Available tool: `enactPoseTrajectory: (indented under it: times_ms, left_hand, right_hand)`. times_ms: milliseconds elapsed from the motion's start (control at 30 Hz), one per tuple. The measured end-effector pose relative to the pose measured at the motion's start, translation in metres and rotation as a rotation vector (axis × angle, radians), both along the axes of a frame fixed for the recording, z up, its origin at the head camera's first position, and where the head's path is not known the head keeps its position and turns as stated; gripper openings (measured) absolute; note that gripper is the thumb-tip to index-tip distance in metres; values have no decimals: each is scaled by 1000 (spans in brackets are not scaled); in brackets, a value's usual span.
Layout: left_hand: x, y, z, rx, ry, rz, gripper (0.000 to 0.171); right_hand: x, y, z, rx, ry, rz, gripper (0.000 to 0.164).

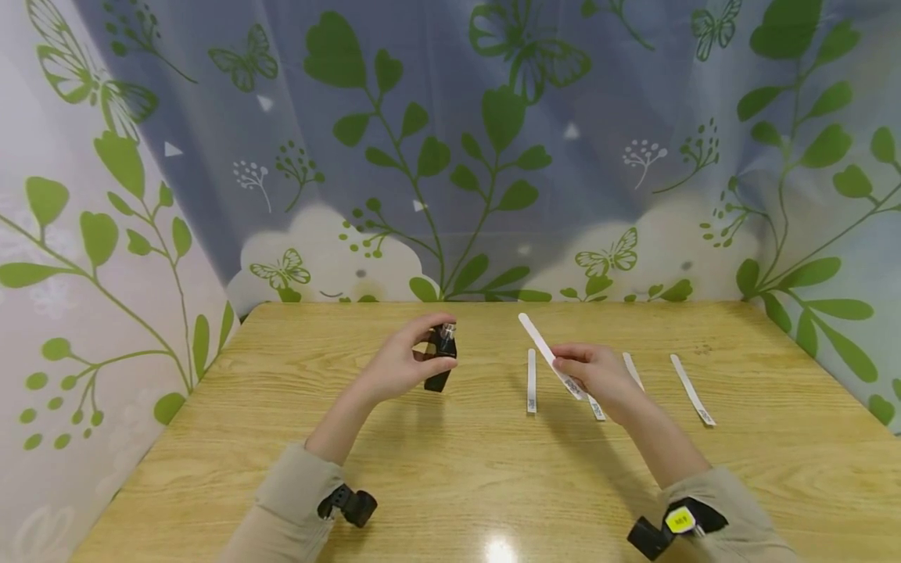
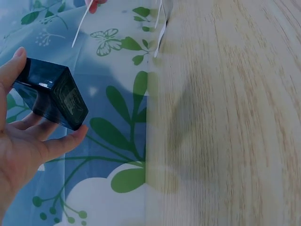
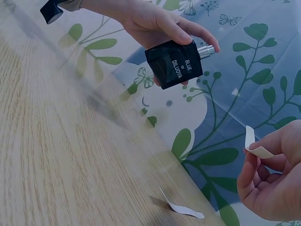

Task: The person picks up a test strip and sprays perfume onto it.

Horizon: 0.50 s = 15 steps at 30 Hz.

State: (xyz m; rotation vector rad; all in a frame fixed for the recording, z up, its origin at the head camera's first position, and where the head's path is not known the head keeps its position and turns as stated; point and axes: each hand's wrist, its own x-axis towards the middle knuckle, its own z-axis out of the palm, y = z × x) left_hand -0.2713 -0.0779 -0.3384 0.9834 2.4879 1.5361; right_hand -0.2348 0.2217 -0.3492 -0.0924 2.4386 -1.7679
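A dark square perfume bottle with a silver spray nozzle is gripped in my left hand, held up over the table. In the right wrist view, pale lettering shows on the bottle, and the index fingertip rests on top of the nozzle. My right hand pinches a white paper test strip between thumb and fingers. The strip's long end slants up and left towards the bottle, with a gap between them. Small dark print marks its lower end.
Several other white strips lie on the wooden table, among them a left one and a right one. One is partly hidden by my right hand. A patterned curtain hangs behind the table's far edge.
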Motion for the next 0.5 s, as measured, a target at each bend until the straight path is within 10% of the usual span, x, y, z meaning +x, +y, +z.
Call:
enactPoseTrajectory:
  times_ms: [500]
  left_hand:
    - [1, 2, 2, -33, 49, -4, 57]
  right_hand:
    - [0, -11, -8, -68, -36, 34, 26]
